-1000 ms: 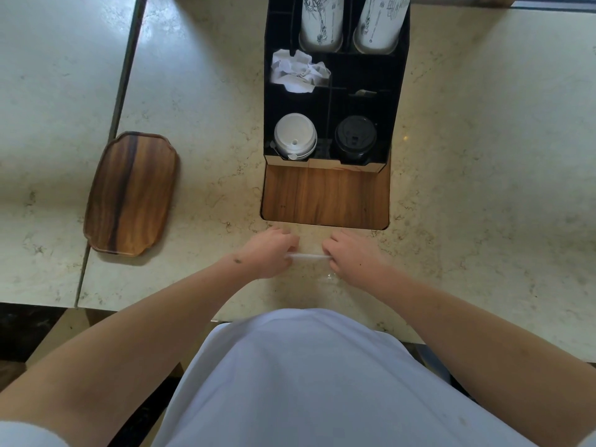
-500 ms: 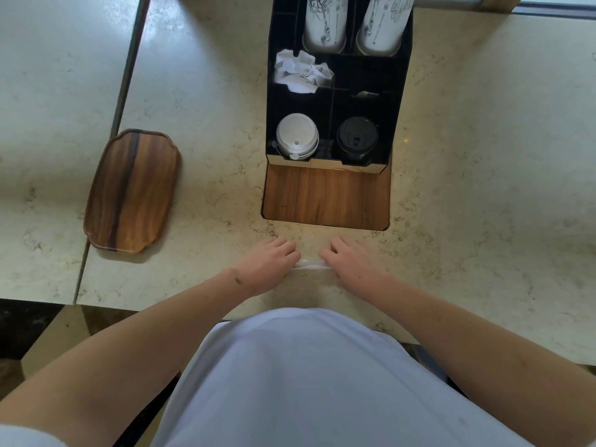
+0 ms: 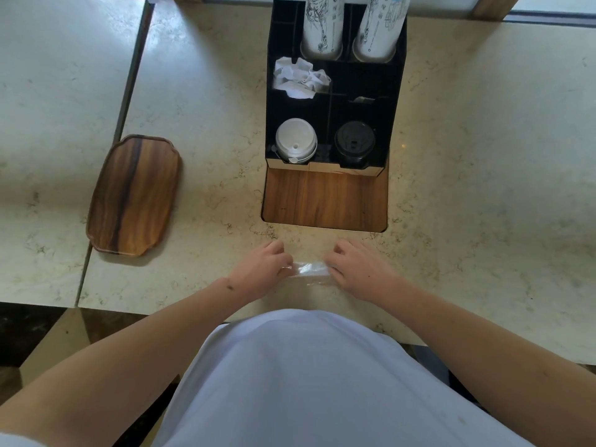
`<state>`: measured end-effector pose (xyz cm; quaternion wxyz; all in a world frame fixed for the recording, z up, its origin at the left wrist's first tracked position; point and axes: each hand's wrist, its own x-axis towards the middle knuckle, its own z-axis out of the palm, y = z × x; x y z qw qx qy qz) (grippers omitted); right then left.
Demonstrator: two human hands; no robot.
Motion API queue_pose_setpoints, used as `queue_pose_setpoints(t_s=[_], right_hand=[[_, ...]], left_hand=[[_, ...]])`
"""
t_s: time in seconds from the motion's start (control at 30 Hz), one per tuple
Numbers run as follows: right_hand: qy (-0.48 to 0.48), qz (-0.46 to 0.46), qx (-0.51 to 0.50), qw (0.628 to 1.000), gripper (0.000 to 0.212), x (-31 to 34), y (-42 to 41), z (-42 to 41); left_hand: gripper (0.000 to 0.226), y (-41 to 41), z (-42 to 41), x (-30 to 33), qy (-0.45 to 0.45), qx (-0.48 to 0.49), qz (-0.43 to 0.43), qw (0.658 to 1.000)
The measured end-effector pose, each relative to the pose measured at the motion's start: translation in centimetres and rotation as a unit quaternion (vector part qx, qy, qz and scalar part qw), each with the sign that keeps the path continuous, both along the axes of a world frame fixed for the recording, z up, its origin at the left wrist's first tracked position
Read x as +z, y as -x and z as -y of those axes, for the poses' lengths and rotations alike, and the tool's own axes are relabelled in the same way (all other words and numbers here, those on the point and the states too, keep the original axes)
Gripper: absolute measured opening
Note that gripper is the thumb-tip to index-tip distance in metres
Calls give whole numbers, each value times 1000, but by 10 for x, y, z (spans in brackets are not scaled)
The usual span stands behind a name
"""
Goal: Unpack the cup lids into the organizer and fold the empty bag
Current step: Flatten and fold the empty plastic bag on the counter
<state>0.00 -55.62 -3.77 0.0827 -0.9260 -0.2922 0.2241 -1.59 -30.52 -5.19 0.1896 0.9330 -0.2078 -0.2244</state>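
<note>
Lids stowed, bag nearly folded.
My left hand (image 3: 263, 269) and right hand (image 3: 358, 269) pinch the clear bag (image 3: 309, 270), seemingly a narrow strip; white lids (image 3: 296, 140) and black lids (image 3: 354, 143) fill the organizer (image 3: 364, 79).

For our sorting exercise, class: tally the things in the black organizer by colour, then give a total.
White: 4 – lid stack, crumpled paper, two printed cup stacks
Black: 1 – lid stack
Total: 5
A small item in a middle compartment is too unclear to count.

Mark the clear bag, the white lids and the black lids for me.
clear bag (image 3: 309, 270), head view, strip showing between the hands
white lids (image 3: 295, 139), head view, top lid's face
black lids (image 3: 354, 141), head view, top lid's face
</note>
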Motion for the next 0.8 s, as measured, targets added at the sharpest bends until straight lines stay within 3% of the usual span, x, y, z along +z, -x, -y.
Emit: queue_pose_setpoints(t_s=[0.2, 0.53, 0.67, 0.8], right_hand=[[-3, -23, -32, 999, 21, -5, -2, -9], [15, -18, 29, 999, 5, -3, 6, -17], [35, -47, 6, 998, 20, -3, 19, -17], [48, -102, 11, 994, 29, -7, 25, -16]], left_hand=[[25, -3, 9, 1, -43, -4, -4, 999], [16, 4, 15, 3, -66, -107, 16, 992], [21, 13, 13, -2, -78, -171, 12, 982], [35, 14, 13, -6, -96, -177, -24, 979]])
